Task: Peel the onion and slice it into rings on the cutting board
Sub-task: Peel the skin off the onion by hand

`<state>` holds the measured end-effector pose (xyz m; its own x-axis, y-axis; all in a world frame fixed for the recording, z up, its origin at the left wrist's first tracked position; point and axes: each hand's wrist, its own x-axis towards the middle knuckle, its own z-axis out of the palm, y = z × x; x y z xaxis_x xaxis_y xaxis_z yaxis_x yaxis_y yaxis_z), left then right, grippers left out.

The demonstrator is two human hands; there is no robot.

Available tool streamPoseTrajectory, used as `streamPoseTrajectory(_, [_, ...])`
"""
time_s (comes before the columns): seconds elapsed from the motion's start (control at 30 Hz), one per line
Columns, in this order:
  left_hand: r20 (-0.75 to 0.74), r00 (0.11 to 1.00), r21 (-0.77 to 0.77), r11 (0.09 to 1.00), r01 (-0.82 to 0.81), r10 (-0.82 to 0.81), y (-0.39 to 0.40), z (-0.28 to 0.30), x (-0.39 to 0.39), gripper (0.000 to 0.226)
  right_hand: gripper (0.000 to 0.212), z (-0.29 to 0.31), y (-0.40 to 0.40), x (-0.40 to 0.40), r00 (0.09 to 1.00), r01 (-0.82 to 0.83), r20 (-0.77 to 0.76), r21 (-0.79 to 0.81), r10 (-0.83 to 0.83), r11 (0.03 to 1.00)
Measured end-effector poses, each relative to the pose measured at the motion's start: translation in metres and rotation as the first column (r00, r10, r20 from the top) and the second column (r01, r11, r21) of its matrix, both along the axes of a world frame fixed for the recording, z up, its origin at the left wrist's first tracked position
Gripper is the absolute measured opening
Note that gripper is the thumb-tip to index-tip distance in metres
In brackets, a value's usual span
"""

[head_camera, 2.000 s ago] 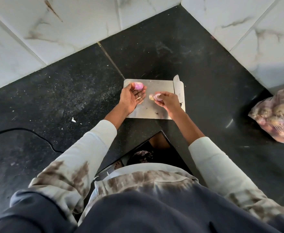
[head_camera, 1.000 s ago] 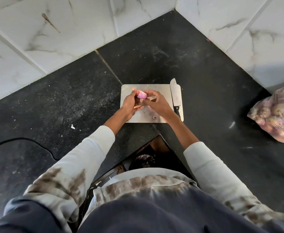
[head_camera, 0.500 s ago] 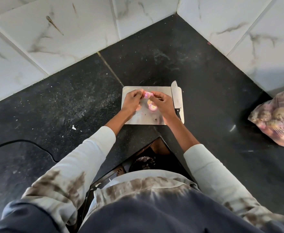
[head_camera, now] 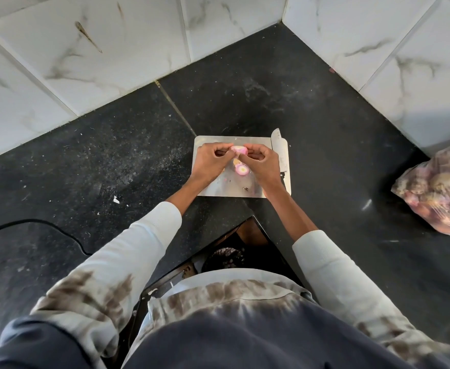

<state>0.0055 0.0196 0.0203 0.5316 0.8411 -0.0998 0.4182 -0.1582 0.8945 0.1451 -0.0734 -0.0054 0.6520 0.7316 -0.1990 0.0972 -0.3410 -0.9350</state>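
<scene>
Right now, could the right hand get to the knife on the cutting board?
Probably yes: the knife lies uncovered just beside the right hand, though that hand pinches the onion and must release it.

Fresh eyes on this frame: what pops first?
Both hands, left hand and right hand, pinch a pink onion piece over the steel cutting board mid-counter. A cut onion piece lies below it, a knife along the board's right edge, a bag of onions far right.

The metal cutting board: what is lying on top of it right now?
On the cutting board lie a cut onion piece and a knife along its right edge. Left hand and right hand hold an onion above it, hiding the board beneath.
</scene>
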Motion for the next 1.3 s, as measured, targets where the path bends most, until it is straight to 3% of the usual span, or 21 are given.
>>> streamPoseTrajectory(0.5, [-0.050,0.997,0.152,0.987,0.059,-0.052,0.001,-0.001,-0.008,0.028,0.052,-0.005,-0.002,0.005,1.000,-0.016,-0.008,0.046,0.016,0.999])
streamPoseTrajectory(0.83, [-0.002,0.999,0.134,0.990,0.039,-0.039,-0.002,0.000,-0.007,0.037,0.051,-0.006,-0.003,0.011,0.999,-0.030,-0.044,0.028,0.031,0.999])
streamPoseTrajectory(1.3, [0.027,0.997,0.131,0.989,0.075,-0.079,0.010,-0.003,-0.006,0.031,0.047,-0.005,0.003,0.017,0.994,-0.064,-0.091,-0.026,0.061,0.998])
